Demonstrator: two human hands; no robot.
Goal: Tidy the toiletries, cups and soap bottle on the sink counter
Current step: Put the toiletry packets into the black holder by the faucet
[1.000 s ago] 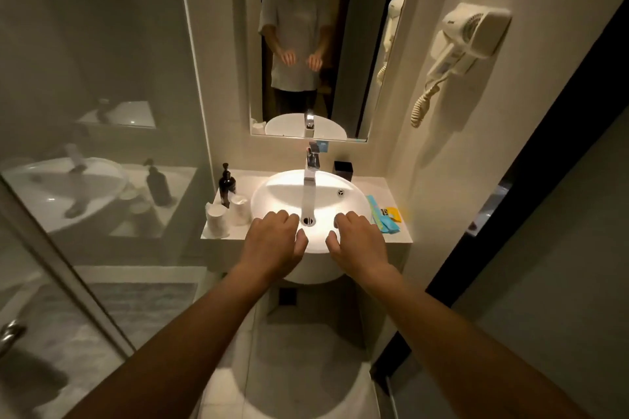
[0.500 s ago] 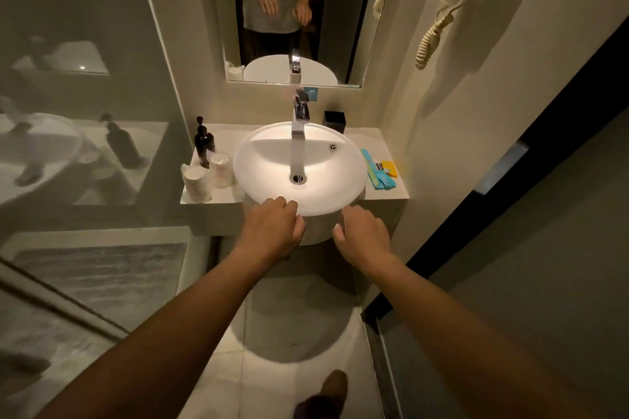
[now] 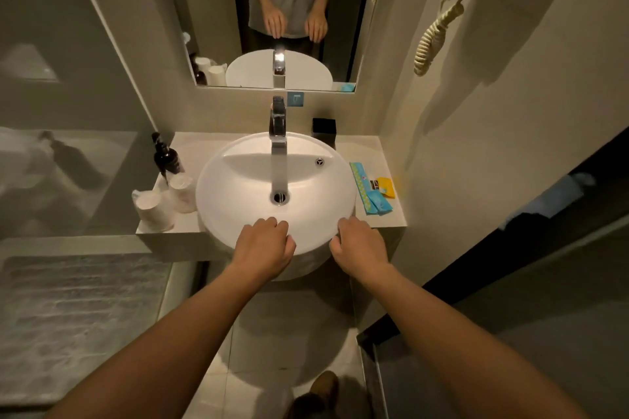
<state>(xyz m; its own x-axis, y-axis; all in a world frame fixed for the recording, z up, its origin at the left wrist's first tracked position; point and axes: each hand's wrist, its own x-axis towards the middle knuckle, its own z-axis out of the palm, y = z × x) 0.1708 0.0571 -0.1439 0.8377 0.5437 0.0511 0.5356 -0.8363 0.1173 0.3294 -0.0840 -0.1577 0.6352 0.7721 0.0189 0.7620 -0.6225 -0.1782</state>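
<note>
— While both hands hovered over the basin's [image 3: 238, 214] near rim, what did they hold?
— Nothing; I had my left hand [image 3: 263, 245] and right hand [image 3: 360, 245] loosely curled, apart.
— And the things?
— Soap bottle [image 3: 166, 158] and two cups [image 3: 153, 209] stood left on the counter [image 3: 391, 214]; toiletry packets [image 3: 372, 190] lay right.
</note>
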